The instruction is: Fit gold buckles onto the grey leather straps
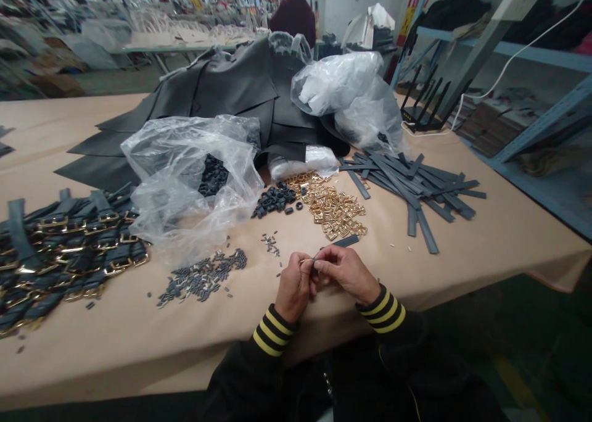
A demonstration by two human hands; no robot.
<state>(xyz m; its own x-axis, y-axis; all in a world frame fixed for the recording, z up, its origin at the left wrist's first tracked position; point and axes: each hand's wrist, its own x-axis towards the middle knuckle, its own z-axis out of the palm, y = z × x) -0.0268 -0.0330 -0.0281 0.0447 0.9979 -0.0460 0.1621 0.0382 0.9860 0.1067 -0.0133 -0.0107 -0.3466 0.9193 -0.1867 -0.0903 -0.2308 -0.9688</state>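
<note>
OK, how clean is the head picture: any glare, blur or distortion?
Head view: pale sheen on the front plastic bag, glints on loose gold buckles; background clutter smeared; buckled straps at left edge look stretched; floor at lower right dark; dark piece between left hand and right hand too small to make out.

One camera, worn on the head, looks forward and steeply down over a worktable (444, 292), whose near edge crosses the lower part of the frame. The left hand (293, 286) and right hand (349, 271), just below centre, sit close to the lens. The wide view reaches past the far edge to a co-worker (296, 18) at upper centre and metal shelving (564, 59) at upper right.
</note>
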